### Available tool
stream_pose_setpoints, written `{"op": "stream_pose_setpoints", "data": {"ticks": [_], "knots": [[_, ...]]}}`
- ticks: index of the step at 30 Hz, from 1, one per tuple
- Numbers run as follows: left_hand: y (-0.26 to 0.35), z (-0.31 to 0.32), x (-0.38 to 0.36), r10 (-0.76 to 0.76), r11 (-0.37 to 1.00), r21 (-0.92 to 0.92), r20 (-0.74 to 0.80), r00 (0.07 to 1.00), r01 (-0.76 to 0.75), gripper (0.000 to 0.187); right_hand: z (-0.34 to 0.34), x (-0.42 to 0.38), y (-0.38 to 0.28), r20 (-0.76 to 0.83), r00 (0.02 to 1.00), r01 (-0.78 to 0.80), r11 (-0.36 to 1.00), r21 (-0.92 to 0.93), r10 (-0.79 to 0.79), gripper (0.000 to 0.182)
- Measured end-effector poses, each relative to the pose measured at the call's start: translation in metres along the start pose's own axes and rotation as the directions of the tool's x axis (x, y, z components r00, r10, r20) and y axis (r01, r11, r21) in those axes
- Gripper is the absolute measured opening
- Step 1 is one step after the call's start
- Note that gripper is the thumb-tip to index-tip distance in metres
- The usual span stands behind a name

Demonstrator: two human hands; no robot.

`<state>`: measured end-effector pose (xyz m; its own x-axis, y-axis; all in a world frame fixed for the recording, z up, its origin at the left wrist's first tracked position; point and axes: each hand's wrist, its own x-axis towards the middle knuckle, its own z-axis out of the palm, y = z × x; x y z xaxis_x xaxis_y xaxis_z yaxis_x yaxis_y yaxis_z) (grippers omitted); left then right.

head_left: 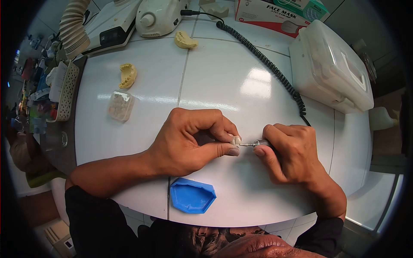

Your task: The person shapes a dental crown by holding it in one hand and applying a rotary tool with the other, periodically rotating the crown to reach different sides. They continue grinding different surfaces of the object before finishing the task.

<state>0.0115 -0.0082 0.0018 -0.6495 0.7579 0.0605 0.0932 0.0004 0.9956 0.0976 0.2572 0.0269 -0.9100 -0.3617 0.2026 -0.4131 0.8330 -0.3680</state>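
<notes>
Between the thumb and fingertips of my left hand [193, 135] is a small whitish tooth-like piece [235, 140]. My right hand [292, 152] is wrapped round a metal rotary handpiece [261, 143], whose thin bit points left and reaches the piece; whether it touches cannot be made out. A black coiled cord [269, 64] runs from behind my right hand to the white control box. Below my left hand, near the front edge, a blue tray-like mould [193, 196] lies on the white table [142, 146].
Two yellow dental casts [127, 75] and a clear box of small pieces [121, 106] lie at left and back. Behind stand a white control box [157, 19] and a hose [74, 30]. A white lidded case [329, 66] and a face mask box [271, 16] are at right.
</notes>
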Motion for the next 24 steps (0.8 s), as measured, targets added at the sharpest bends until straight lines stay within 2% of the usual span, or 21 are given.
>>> {"op": "stream_pose_setpoints", "data": {"ticks": [5, 8, 16, 24], "knots": [[0.0001, 0.0009, 0.0009, 0.003, 1.0, 0.003, -0.007, 1.0, -0.003, 0.019, -0.0008, 0.0008, -0.0007, 0.002, 1.0, -0.002, 1.0, -0.001, 0.002, 0.042], [-0.001, 0.0003, 0.0008, 0.128, 0.981, 0.145, 0.017, 0.992, -0.129, 0.018, 0.0002, 0.0001, -0.0026, -0.01, 1.0, -0.021, 0.999, -0.038, 0.02, 0.042], [-0.0003, 0.0028, 0.0003, 0.134, 0.965, 0.227, -0.002, 0.991, -0.13, 0.02, 0.0008, -0.0002, -0.0062, -0.007, 0.999, -0.033, 0.993, -0.114, 0.032, 0.039], [0.0021, 0.0042, -0.0001, 0.076, 0.961, 0.269, -0.016, 0.997, -0.069, 0.017, -0.0035, 0.0001, -0.004, 0.032, 0.998, -0.043, 0.997, -0.067, 0.046, 0.04]]}}
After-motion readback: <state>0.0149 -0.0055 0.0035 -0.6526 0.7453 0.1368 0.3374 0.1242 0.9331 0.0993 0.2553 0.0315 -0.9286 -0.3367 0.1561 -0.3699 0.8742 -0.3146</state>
